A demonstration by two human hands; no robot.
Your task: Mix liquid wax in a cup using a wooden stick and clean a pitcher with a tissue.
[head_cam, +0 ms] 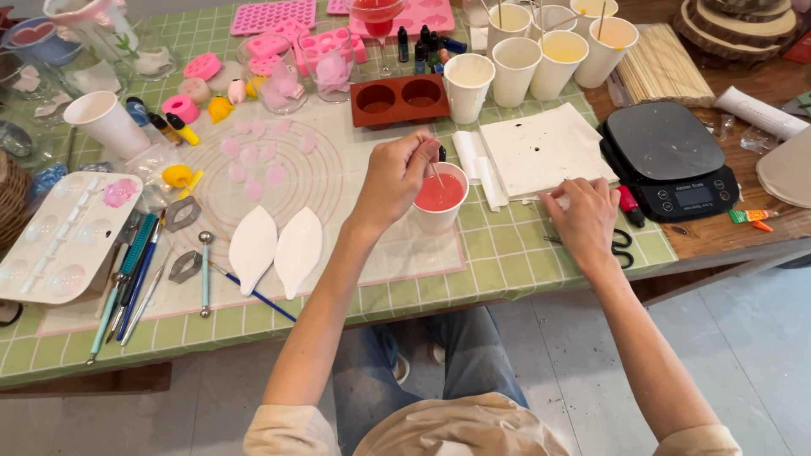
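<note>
My left hand (395,176) pinches a thin wooden stick (437,175) whose tip dips into a white paper cup (439,218) of red liquid, standing on the translucent work mat (338,181). A small dark dropper bottle shows just behind that hand. My right hand (583,217) rests on the green checked table cover (507,262) to the right of the cup, fingers curled on a small white piece of tissue at the edge of a white paper towel (545,148). Black scissors (623,247) lie just right of that hand.
A black kitchen scale (667,156) sits at the right. Several paper cups (515,63) with sticks stand at the back, beside a brown two-hole silicone mould (400,100) and pink moulds. Two white leaf shapes (274,247), sculpting tools (135,279) and a white palette (63,236) lie left.
</note>
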